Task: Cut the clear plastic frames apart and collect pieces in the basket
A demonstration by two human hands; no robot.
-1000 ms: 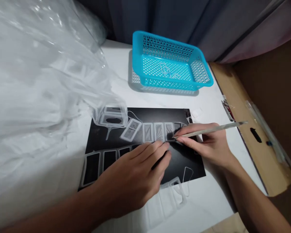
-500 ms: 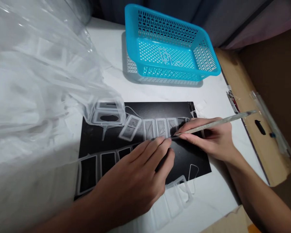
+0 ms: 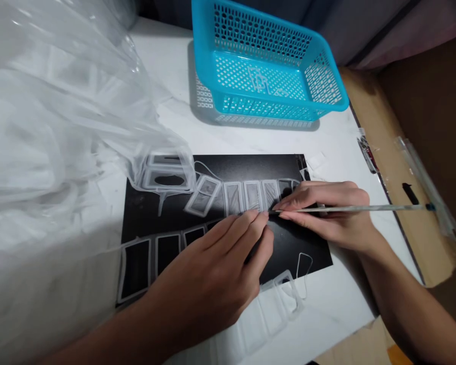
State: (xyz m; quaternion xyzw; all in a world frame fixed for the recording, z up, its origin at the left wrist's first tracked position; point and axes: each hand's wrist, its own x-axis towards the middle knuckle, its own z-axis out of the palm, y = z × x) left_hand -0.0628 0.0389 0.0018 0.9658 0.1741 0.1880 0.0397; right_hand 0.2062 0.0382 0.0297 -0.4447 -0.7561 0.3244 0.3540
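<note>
My left hand (image 3: 220, 271) is curved over the black board (image 3: 304, 243), its fingertips together and pressing on the lower edge of an upper strip of translucent rectangular frames (image 3: 252, 196). My thumb is hidden below. Close to those fingertips, my right hand (image 3: 330, 213) pinches a long thin pale stick-like tool (image 3: 376, 208). Its dark tip meets the strip's edge, and its shaft points right. A second strip of frames (image 3: 168, 253) runs along the board's left side, partly under my left hand. Clear frames (image 3: 264, 319) spill over the board's front edge.
A blue perforated basket (image 3: 269, 109) with white frame scraps inside stands at the back. Crumpled clear plastic sheeting (image 3: 61, 137) fills the left side. Small metal tools (image 3: 368, 154) lie near the white table's right edge, beside cardboard (image 3: 406, 228) and a clear plastic strip (image 3: 433, 192).
The pale tool has tilted down at its far end and now lies nearly level, pointing right. My left hand stays almost in place. The view has shifted slightly.
</note>
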